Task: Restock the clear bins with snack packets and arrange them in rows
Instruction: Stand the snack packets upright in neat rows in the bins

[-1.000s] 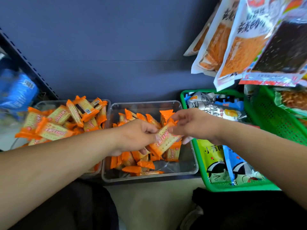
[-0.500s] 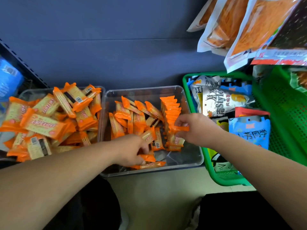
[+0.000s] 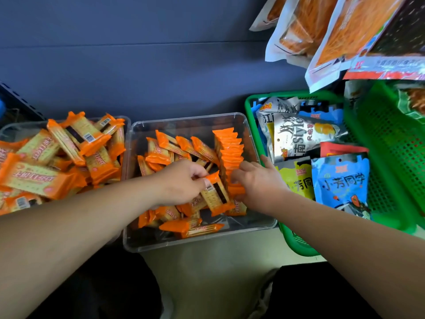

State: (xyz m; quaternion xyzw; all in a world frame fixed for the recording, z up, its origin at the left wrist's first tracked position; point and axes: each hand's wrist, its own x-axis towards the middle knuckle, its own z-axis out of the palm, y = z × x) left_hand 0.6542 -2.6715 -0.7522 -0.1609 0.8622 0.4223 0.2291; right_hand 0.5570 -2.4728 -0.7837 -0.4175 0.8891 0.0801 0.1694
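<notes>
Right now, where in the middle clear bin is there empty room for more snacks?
Bare floor shows along the middle bin back wall, behind the loose packets, and in its front right corner, beside the upright row near end. The centre is crowded: left hand holding a packet, right hand at the row. The left bin is heaped.

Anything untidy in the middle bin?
Yes. In the middle clear plastic bin, only the upright row of orange cracker packets by its right wall is neat; loose packets left of it lie jumbled.

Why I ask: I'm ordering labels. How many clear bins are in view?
2. The left bin, heaped with orange packets; the middle bin, beside the green basket. Others may be out of view.
</notes>
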